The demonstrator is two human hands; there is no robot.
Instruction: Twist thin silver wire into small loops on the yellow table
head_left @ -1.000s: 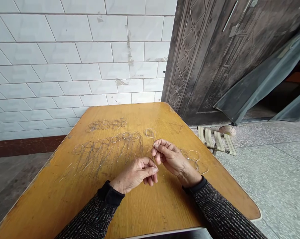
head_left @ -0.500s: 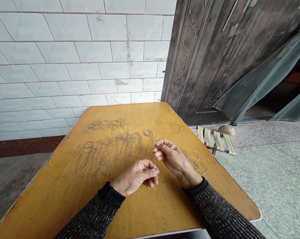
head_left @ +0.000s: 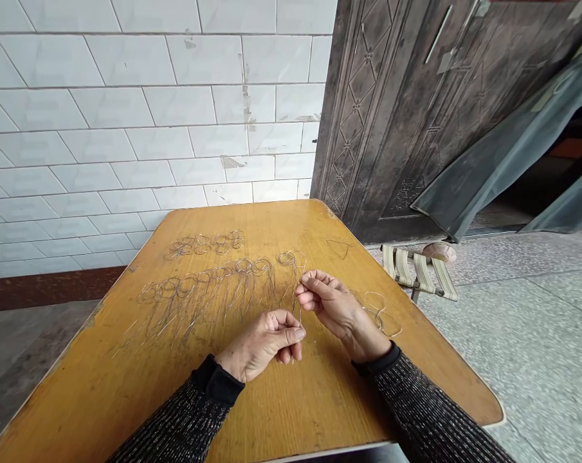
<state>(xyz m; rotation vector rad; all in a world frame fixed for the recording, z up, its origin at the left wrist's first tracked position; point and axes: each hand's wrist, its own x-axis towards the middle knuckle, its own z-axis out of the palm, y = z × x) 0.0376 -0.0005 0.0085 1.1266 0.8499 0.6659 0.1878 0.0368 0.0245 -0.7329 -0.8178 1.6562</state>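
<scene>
A thin wire (head_left: pixel 300 314) runs between my two hands, above the front half of the wooden table (head_left: pixel 281 411). My left hand (head_left: pixel 274 337) pinches its lower part between thumb and forefinger, and a short end pokes out below. Higher up and to the right, my right hand (head_left: pixel 332 308) is closed on the same wire, fingertips pressed together. Just behind the hands lies a looped wire coil (head_left: pixel 287 258) with straight tails; whether it joins the held wire I cannot tell. To the left, a row of wire coils (head_left: pixel 213 276) with long tails spreads across the table.
Smaller wire loops (head_left: pixel 202 244) lie farther back on the table. More loose wire (head_left: pixel 381 312) sits beside my right wrist, and a thin bent piece (head_left: pixel 339 247) is near the right edge. A striped folding stool (head_left: pixel 418 270) stands right of the table, before a dark door (head_left: pixel 391 116).
My left hand has shifted very slightly left along with the wire's lower end, and less of that end shows below the fingers. The right hand stays almost still.
</scene>
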